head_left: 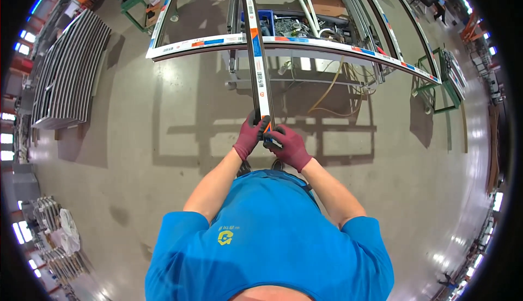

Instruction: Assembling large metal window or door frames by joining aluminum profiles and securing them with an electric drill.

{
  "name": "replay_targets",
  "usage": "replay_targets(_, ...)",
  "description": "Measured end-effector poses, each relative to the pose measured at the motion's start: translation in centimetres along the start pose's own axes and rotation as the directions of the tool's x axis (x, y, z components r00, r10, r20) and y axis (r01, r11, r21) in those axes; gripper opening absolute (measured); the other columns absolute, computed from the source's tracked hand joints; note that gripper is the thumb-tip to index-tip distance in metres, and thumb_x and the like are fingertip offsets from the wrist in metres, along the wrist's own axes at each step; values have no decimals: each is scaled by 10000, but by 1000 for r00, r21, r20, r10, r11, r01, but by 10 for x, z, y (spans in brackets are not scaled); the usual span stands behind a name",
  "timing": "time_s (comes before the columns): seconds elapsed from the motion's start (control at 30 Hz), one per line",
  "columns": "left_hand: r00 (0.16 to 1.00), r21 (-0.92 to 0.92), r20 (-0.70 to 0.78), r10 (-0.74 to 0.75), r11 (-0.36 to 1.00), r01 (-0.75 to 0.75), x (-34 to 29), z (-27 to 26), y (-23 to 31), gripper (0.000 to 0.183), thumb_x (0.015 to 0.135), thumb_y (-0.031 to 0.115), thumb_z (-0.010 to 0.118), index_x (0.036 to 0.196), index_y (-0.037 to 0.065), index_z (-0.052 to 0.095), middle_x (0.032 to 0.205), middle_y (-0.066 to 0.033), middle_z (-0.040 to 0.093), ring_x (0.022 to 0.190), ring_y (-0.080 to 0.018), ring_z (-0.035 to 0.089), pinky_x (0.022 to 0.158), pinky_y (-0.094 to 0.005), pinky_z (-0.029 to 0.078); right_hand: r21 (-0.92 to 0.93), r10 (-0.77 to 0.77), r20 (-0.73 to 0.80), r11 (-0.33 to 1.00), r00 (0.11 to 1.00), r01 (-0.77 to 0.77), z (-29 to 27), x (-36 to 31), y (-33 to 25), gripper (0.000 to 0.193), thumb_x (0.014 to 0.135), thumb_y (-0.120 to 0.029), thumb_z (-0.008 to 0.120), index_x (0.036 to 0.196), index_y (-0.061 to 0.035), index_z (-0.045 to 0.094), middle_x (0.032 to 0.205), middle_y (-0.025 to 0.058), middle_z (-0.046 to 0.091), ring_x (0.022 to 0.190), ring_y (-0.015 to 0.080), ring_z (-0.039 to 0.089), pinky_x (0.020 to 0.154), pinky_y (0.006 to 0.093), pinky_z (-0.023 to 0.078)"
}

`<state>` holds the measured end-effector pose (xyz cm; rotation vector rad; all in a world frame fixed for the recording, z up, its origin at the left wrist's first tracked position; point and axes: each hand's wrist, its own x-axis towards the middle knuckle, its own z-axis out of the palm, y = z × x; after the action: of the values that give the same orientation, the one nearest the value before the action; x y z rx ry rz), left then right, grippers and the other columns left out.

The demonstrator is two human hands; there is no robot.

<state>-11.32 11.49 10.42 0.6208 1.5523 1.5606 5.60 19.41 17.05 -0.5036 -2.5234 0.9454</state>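
A long, dark metal frame profile (260, 77), covered with white, blue and orange printed protective film, points away from my body. Its near end is between my hands at waist height. My left hand (250, 137), in a maroon glove with dark fingertips, is closed around the left side of that end. From the right, my right hand (290, 147), gloved alike, has its fingers bent and closed on the very tip. Farther out, the profile lies across the near bar of a large rectangular frame (327, 44) wrapped in the same film.
Beneath the frame, a work table carries a blue bin (266, 22) and loose metal hardware. A yellowish hose (333, 91) loops beneath it. Stacked frames (71, 72) stand at left. Green stands (139, 9) are at far left and right (448, 91).
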Motion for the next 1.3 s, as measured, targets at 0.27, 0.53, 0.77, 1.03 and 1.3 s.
replay_targets(0.27,978,-74,31,-204,976,206,14,-17,-19,551,1074,488,558,1387,36,585,1163,-80,707,990,-167,671,854,-314,560,103,174,102,978,980,-184,5,34,9,446,896,-346,792,1294,-195,660,1109,92,716,917,342,715,789,428,579)
replay_targets(0.53,950,-111,66,-305,944,311,2,-23,4,558,1102,532,428,1365,75,611,1114,-90,713,943,-157,693,802,-318,580,-16,94,92,996,991,-93,-8,23,-14,640,808,-413,852,1361,-190,619,1210,152,663,1048,376,684,851,483,573)
replay_targets(0.77,992,-147,-108,73,985,-88,38,-7,-20,459,902,282,843,1235,13,678,1034,-71,747,914,-136,676,815,-325,560,165,100,79,980,992,-112,21,2,27,416,862,-174,826,1225,-76,649,1092,125,670,944,263,696,767,380,566)
replay_targets(1.03,986,69,-159,56,997,-45,118,-1,47,390,936,335,804,1180,54,688,922,-14,708,725,-107,640,593,-291,522,701,511,42,597,859,-390,8,38,71,288,1001,-114,664,1263,3,631,1081,65,711,915,134,660,824,284,537)
replay_targets(1.3,962,-59,-272,-17,998,1,200,-9,124,368,922,407,811,1111,119,681,801,13,649,609,-84,597,521,-274,487,760,414,-100,619,905,-199,-42,110,119,294,1031,-166,653,1273,1,637,1040,27,674,939,108,647,794,263,524)
